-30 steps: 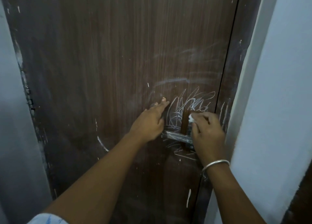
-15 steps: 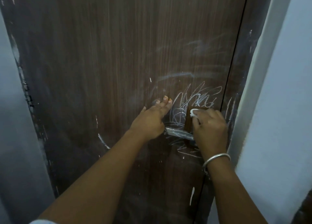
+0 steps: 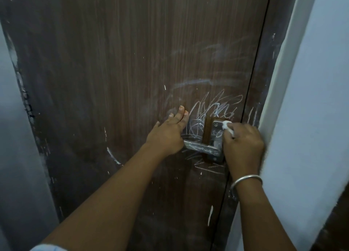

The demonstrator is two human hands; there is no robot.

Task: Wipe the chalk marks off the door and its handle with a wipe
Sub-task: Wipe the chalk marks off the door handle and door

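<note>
Metal handle [image 3: 202,148] near level, pointing left (chalk-streaked), right hand [image 3: 243,146] pinching white wipe [image 3: 227,126]

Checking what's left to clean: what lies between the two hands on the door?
Head view: between the left hand and the right hand holding the wipe lie chalk scribbles on the door, the metal handle lever and its backplate.

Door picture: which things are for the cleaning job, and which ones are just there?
For the job: door, chalk marks, handle, wipe, right hand gripping the wipe, left hand flat on the door.

Just there: bangle on the right wrist, pale wall beside the door.
</note>
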